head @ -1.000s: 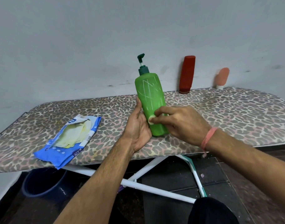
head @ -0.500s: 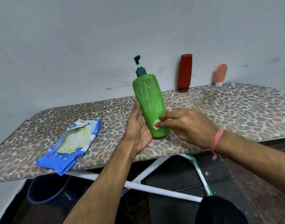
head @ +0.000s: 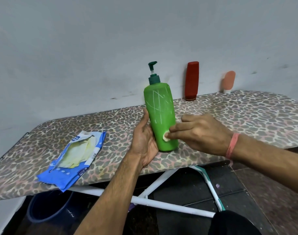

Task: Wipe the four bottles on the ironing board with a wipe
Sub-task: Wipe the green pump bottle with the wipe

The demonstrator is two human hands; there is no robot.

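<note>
We see a tall green plastic pump bottle [head: 159, 116] standing near the middle of the frame on the leopard-print fabric cover of the ironing board [head: 238, 116], leaning a little to the left. Its smooth, rounded body is scored with pale scratch-like streaks, and a dark green pump head with a bent spout tops it. Our left hand [head: 144, 141] cups the bottle's lower left side, palm and thumb pressed to the plastic; its fingers wrap behind the bottle and are hidden, so this grip looks clamped on the bottle. Our right hand [head: 200, 133], a pink band [head: 232, 145] around its wrist, comes in from the right with the fingers lying mostly straight; the fingertips press a small wadded pale yellow wipe [head: 166, 138] against the bottle's lower front, just above its base. So the wipe sits at the tip of the right grip and the bottle between both hands.

Toward the upper right, a dark red oblong plastic bottle [head: 191, 80] stands cap-down against the grey wall, and farther right a smaller peach-pink rounded tube [head: 228, 81] stands on a white cap. At lower left a crinkled blue foil wipes packet [head: 73, 160] lies torn open, soft yellowish sheets showing. Below the board we see white metal legs [head: 161, 203] and a dark round bucket [head: 48, 207].
</note>
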